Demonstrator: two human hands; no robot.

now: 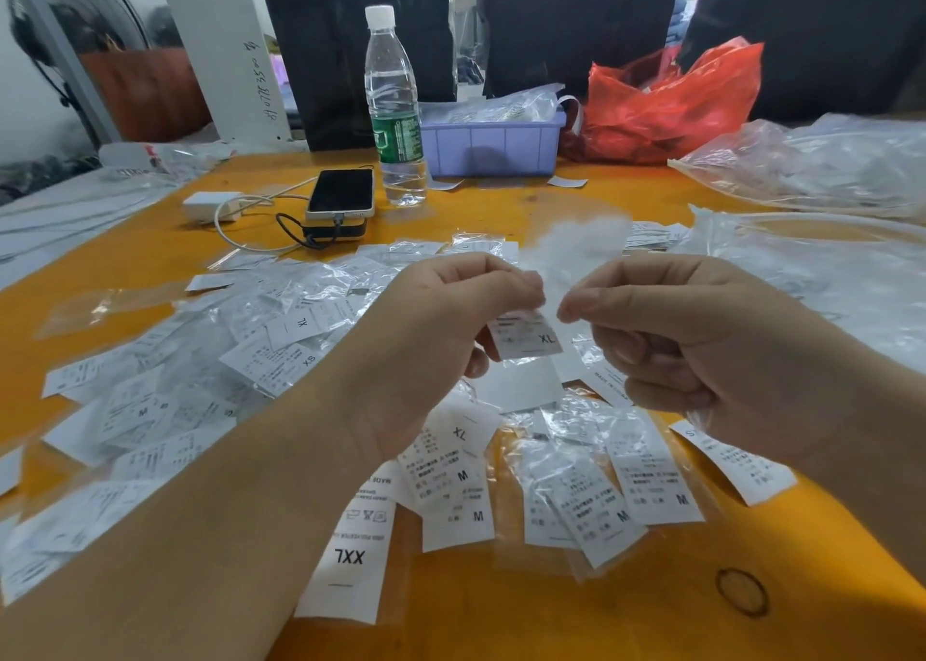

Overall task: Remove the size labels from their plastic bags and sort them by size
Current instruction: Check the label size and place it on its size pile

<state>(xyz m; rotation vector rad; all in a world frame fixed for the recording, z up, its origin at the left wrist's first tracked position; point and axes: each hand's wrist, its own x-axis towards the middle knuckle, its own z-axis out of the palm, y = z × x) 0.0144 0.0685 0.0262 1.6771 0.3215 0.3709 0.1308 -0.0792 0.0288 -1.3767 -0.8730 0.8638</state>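
Dozens of white size labels litter the orange table [501, 620], most of them in clear sleeves.

Nearest: one long XXL label [347, 555], printed face up, lies alone at the front edge, apparently set apart from the rest. Just beyond it, a cluster of M labels [621, 505] overlaps in a loose fan, which reads as a size group being built.

Middle, raised above the heap: left hand [441, 340], fingers curled, pinches the top of an XL label [526, 340]. Right hand [701, 340], likewise curled, pinches what looks like the thin plastic bag [576, 249] rising behind the gap between the hands. Held so, the two hands probably pull label and sleeve apart; whether the label is fully out I cannot tell.

Left of the hands: an unsorted drift of bagged labels [225, 360], XS and XL among them.

Farther: phone [341, 193] on a charging cable, water bottle [396, 109] upright beside it.

Farthest: lilac plastic bin [493, 147] holding more bags, red plastic bag [666, 104] to its right, large clear bags [812, 169] at the far right, likely stock or discarded sleeves.
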